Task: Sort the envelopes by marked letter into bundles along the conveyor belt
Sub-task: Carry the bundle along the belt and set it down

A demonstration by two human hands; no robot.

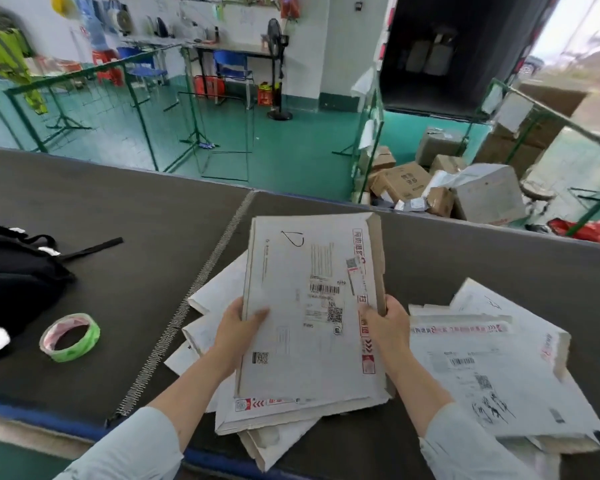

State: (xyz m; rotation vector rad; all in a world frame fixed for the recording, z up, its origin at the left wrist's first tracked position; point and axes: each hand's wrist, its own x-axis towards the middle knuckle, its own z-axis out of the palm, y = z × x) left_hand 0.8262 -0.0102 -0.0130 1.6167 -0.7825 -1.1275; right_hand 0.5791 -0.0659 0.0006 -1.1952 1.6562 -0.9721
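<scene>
At the far left we see a black fabric bag with straps (14, 271) lying on the dark grey conveyor belt (118, 202). Just right of it a roll of green-edged tape (70, 337) lies flat on the belt. A toothed metal seam (187, 299) crosses the belt on a slant.

Right of the seam lies a loose pile of white cardboard envelopes (215, 289), fanned out. The left hand (239, 327) grips the left edge of a white printed envelope with barcode labels (309, 306), its thumb on the face. This envelope is held tilted over the pile and bears a hand-drawn letter near its top, which we cannot tell as D or P. The right hand (388, 323) holds its right edge, fingers curled round it. Both forearms wear pale sleeves.

Further right a second heap of white envelopes (492, 375) rests on the belt, apart from the first pile.

Beyond the belt the room has a green painted floor (291, 143) and green mesh fences (84, 98). Blue chairs and a black standing fan (278, 64) are near the white back wall. At the right, brown cardboard boxes (402, 181) are heaped in a fenced bay, before a dark open doorway (447, 46).
</scene>
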